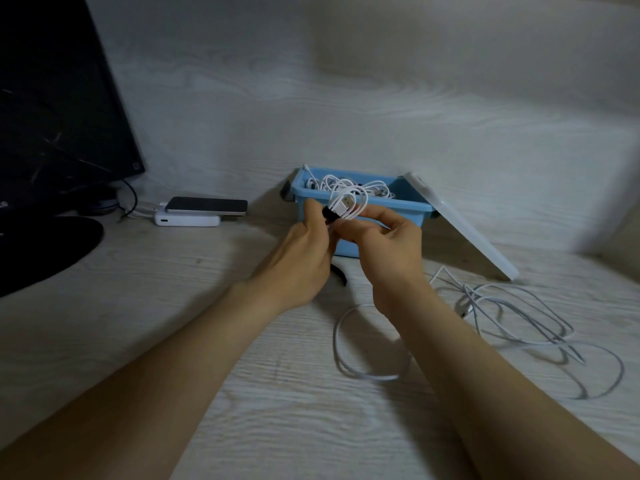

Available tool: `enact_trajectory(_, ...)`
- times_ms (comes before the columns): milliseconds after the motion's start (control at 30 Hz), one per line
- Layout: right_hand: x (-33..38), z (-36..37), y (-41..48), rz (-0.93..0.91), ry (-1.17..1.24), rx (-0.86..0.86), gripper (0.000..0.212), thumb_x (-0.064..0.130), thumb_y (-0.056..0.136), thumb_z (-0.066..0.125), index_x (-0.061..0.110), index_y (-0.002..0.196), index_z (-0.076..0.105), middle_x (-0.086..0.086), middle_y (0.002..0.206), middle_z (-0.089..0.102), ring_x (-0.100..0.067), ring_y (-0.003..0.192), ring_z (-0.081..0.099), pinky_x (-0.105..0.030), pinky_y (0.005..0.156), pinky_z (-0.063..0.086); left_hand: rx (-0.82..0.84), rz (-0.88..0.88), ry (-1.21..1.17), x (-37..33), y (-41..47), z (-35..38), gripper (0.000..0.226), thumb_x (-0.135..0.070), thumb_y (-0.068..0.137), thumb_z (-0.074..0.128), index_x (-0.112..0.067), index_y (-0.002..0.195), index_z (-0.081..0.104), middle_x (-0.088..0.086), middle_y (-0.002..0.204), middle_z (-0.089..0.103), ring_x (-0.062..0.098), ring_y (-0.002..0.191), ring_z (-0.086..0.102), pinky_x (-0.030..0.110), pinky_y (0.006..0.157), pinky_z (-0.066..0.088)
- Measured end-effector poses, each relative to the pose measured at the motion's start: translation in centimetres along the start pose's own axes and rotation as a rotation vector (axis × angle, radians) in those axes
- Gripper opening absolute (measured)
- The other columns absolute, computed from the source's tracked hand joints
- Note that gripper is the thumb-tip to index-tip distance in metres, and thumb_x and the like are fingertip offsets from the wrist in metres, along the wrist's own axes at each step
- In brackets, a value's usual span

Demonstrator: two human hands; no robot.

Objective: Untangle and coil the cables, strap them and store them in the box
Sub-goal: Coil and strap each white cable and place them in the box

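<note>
Both hands are up in front of the box [398, 216]. The left hand [304, 244] pinches the black strap [328, 214] wrapped round the coiled cable [346, 202], and the right hand [388, 244] grips the loops. The box sits straight ahead, just past the coil. The tangled cables [519, 317] lie on the worktop [173, 306], nearer the right hand.

**Wrapping a cable by the blue box**

My left hand [304, 251] and right hand [388, 244] hold a small coiled white cable [346, 202] with a black strap [328, 216] around it, in front of the open blue plastic box [408, 206]. Loose white cables [512, 317] lie on the pale wooden table [173, 292].
</note>
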State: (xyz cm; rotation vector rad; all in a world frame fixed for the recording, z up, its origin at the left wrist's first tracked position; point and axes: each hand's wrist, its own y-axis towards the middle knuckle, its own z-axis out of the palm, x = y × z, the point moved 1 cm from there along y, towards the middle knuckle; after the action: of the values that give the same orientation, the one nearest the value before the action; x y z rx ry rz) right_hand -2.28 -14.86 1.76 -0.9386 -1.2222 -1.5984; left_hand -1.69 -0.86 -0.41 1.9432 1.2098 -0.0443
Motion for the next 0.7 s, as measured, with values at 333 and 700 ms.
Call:
enact_trajectory(333,-1.4,-1.0,1.1,0.143,-0.148,0.112,0.007,0.003,0.088,0.077,0.000,0.093,0.080,-0.014,0.087,0.079,-0.009,0.071,0.068,-0.017,0.062,0.051,0.069,-0.030,0.048,0.2,-0.1,-1.0,0.012,-0.022,0.105,0.045,-0.018,0.094,0.044,0.009,0.087,0.065,0.030,0.074,0.061,0.045,0.061,0.047)
enact_trajectory(700,-1.8,-1.3,1.2,0.259,-0.076,0.273,0.018,0.003,0.102,0.063,0.006,0.090,0.076,-0.019,0.093,0.061,-0.030,0.090,0.048,-0.038,0.078,0.040,0.099,-0.232,-0.263,0.2,0.6,-0.9,0.035,-0.013,0.102,0.048,-0.023,0.069,0.045,-0.010,0.067,0.052,0.005,0.062,0.049,0.031,0.059,0.034)
